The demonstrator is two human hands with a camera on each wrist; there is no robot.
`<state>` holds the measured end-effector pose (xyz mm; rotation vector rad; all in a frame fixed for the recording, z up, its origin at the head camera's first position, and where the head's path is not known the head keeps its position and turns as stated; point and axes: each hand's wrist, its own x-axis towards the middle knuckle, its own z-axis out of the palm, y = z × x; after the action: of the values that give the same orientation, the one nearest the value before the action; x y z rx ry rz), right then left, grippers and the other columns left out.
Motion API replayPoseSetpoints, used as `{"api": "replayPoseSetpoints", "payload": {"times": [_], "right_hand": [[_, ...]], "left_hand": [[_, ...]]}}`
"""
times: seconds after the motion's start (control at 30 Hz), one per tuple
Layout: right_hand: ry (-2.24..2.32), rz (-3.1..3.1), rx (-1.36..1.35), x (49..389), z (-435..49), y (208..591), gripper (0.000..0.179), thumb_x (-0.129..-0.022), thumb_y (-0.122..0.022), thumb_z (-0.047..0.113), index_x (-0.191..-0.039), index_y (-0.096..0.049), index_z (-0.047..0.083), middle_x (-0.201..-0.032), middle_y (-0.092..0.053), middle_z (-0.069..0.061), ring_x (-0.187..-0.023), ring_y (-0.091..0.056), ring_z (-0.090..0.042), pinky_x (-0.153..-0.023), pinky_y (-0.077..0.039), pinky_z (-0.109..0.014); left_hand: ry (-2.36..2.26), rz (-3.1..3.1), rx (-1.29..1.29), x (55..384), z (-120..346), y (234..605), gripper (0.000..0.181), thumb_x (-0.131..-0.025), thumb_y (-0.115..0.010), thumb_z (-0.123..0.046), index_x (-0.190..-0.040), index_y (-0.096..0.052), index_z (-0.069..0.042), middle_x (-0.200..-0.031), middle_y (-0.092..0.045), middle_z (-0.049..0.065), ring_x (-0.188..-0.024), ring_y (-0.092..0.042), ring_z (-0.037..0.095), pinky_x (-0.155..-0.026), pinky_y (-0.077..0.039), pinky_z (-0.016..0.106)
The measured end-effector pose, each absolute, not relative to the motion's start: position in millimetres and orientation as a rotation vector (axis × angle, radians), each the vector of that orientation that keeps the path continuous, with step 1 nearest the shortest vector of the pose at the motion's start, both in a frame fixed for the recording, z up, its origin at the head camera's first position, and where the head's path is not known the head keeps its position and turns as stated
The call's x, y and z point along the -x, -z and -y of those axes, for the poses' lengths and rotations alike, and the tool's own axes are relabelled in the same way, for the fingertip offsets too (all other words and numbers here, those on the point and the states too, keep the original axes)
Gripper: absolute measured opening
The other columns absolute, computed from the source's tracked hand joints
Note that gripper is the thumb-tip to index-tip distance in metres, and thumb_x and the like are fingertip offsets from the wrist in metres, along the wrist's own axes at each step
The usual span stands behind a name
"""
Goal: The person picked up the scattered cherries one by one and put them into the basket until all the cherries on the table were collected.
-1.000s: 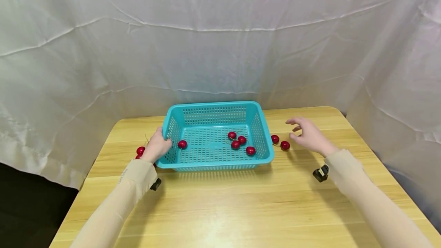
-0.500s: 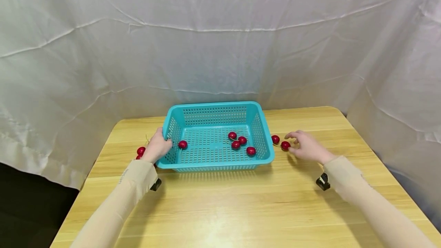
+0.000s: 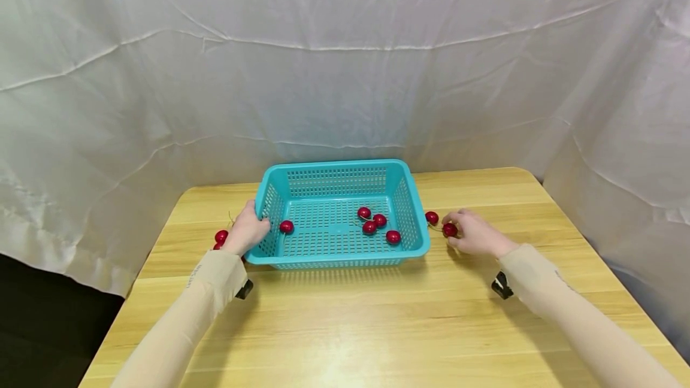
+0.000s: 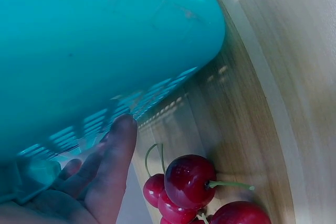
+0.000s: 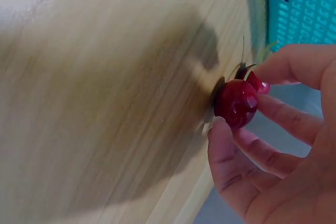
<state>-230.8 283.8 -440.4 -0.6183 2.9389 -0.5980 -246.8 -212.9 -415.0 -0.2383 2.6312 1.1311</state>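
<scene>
A turquoise perforated plastic basket (image 3: 338, 259) stands on the table with several red cherries inside. My left hand (image 3: 247, 229) grips its left side, thumb over the rim, and in the left wrist view the fingers (image 4: 113, 169) lie along the outer wall. To the right of the basket, my right hand (image 3: 474, 233) holds a cherry (image 5: 235, 103) low over the table between thumb and fingertips. Another cherry (image 3: 432, 218) lies between that hand and the basket, partly hidden behind a finger in the right wrist view.
Several stemmed cherries (image 4: 190, 181) lie on the wooden table (image 3: 345, 322) just left of the basket, partly hidden by the left hand in the head view. Pale cloth (image 3: 345, 88) hangs behind the table and along its sides.
My right hand has come down and slightly left, and its fingers have closed around the outer cherry, which has shifted a little. The left hand has stayed on the basket.
</scene>
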Motion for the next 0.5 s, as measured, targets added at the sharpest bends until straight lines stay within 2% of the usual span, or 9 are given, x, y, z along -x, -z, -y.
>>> {"api": "replayPoseSetpoints", "payload": {"times": [0.17,0.5], "right_hand": [[0.536,-2.95,0.624,233.4,-283.9,444.1,0.036,-0.082,-0.073,0.006,-0.115,-0.065,-0.005,-0.097,-0.063,-0.015,-0.083,-0.055,-0.022,-0.075,-0.052,-0.04],[0.492,-2.901,0.602,235.4,-279.9,443.8,0.033,-0.079,-0.075,0.005,-0.11,-0.066,-0.002,-0.095,-0.061,-0.016,-0.085,-0.057,-0.025,-0.076,-0.056,-0.042]], "left_hand": [[-1.137,-2.626,0.241,246.8,212.3,414.6,0.062,-0.104,-0.046,-0.017,-0.156,-0.015,-0.006,-0.153,-0.038,0.026,-0.131,-0.048,0.049,-0.1,-0.046,0.07],[-1.137,-2.62,0.25,246.9,212.6,413.7,0.063,-0.104,-0.045,-0.017,-0.157,-0.014,-0.006,-0.155,-0.036,0.026,-0.133,-0.046,0.049,-0.102,-0.045,0.07]]}}
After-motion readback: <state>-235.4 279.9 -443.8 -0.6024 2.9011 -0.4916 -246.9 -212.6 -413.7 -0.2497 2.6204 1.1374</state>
